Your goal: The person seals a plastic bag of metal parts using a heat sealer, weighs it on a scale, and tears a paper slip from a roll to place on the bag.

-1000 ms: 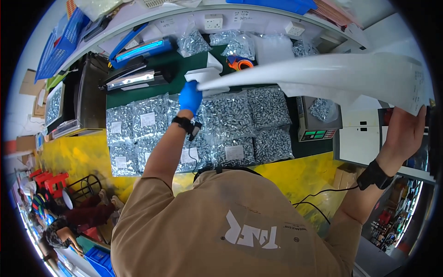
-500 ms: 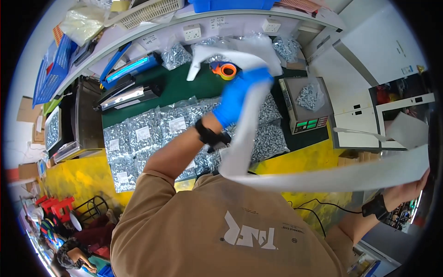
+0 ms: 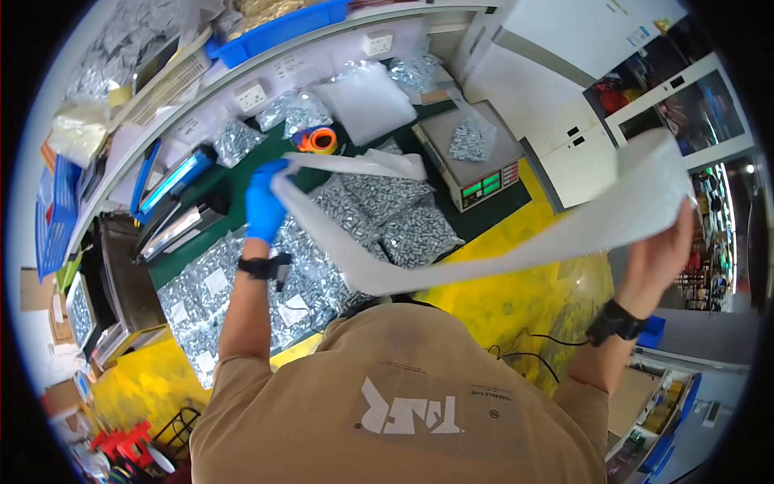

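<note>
My left hand (image 3: 264,202), in a blue glove, is closed on a long white strip (image 3: 468,273) that looks like paper or label backing. From the glove the strip sags past my chest and rises to my bare right hand (image 3: 657,254), whose fingers are wrapped at its wider, blurred end. A shorter tail of the strip runs from the glove across the table. Below and beside the glove lie several clear bags of small metal parts (image 3: 418,235), some with white labels. Each wrist wears a black strap.
A scale (image 3: 476,173) with a small bag of parts (image 3: 472,139) stands at the table's right. Behind the glove are an orange tape roll (image 3: 322,141) and white sheets (image 3: 367,105). Blue-lit sealer-like tools (image 3: 176,179) lie left. A shelf edge (image 3: 274,60) runs above.
My left hand has moved left and nearer over the bags, drawing the strip along. The right hand has risen with its end. The view has swung rightward.
</note>
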Available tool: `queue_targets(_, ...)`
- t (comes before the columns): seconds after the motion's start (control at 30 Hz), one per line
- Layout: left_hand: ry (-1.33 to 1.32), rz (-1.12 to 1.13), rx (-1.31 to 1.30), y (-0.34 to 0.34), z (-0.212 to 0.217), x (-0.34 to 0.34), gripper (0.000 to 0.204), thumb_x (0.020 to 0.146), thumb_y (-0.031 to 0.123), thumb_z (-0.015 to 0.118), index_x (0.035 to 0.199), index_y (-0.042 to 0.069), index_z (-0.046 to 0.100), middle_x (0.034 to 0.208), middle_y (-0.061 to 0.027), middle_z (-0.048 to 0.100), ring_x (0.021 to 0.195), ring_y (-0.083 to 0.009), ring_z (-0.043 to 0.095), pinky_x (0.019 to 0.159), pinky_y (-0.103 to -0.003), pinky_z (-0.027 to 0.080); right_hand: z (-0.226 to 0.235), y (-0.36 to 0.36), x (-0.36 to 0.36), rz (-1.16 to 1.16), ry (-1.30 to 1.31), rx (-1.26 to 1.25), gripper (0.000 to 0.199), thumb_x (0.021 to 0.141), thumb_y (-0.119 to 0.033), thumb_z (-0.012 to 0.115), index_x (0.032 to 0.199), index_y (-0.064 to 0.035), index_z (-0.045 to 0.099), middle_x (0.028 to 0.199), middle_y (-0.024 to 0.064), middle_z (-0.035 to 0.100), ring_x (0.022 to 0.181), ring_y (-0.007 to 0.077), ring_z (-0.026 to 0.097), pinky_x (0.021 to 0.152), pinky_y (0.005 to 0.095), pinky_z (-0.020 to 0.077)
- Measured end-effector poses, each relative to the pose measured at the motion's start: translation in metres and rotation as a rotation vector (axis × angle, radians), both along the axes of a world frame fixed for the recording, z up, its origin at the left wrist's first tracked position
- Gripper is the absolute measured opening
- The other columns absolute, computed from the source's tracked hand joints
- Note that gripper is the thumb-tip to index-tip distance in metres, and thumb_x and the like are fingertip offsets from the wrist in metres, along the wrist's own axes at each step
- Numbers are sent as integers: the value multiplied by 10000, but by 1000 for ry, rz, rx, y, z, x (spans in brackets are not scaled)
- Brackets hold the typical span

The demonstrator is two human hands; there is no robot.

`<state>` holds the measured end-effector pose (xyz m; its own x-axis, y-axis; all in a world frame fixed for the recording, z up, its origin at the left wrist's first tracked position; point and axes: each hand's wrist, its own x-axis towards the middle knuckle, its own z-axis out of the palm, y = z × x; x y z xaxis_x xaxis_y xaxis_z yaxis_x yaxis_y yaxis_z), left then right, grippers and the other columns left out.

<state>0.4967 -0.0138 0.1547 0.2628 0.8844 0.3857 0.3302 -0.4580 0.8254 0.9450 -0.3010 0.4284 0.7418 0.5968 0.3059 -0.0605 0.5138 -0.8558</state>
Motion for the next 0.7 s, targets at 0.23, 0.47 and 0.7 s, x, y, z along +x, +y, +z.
queue_targets(0.23, 420, 451, 99, -14, 74, -90, 419, 837, -28, 560, 1255, 10, 543, 1216, -137, 599, 1136, -235, 567, 977, -348, 436, -71, 63, -55, 666, -6, 340, 409, 975, -220, 504, 1286, 43, 466, 1285, 157, 538, 1174, 254, 526, 1017, 369, 401)
queue_targets(0.47, -115, -85, 164, -106, 188, -3, 254, 922, 41, 546, 1169, 25, 600, 1169, -89, 629, 1061, -165, 588, 916, -300, 458, -77, 108, -171, 617, -187, -111, 324, 982, -148, 485, 1209, 80, 524, 1218, 128, 578, 1116, 194, 555, 987, 333, 415)
queue_targets(0.7, -189, -178, -262, -131, 170, 21, 162, 913, 133, 628, 1028, 22, 654, 968, -56, 676, 886, -113, 602, 804, -274, 480, -106, 122, -206, 800, -298, -307, 270, 962, -171, 522, 1102, 45, 604, 1077, 108, 640, 1020, 150, 588, 896, 291, 438)
